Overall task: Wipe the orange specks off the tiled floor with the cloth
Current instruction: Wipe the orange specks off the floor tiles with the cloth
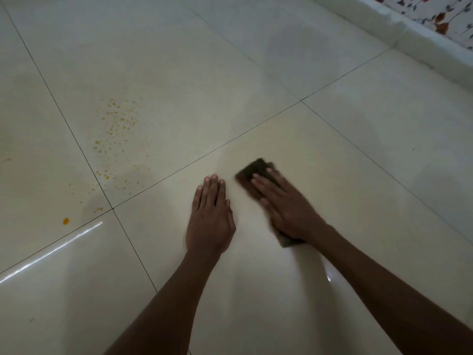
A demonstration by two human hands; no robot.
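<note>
The scattered orange specks [116,129] are lying unwiped on the glossy cream tiled floor [358,139], spread across the tile left of the hands and trailing down past the grout crossing to one larger orange drop [66,221]. The dark brown folded cloth [254,170] is lying flat on the adjoining tile, well apart from them. The right hand [284,203] is pressing it down, fingers spread flat, blurred. The left hand [211,213] is resting open-palmed beside it, holding nothing. Judgement: wiping is under way on a tile showing no specks; the next move calls for carrying the cloth leftward over the grout line.

Glossy cream tiled floor [256,60] crossed by thin dark grout lines. Scattered across it, small orange specks [116,124] at left; lying flat at centre, a dark brownish-green folded cloth [253,169] and both palms.
</note>
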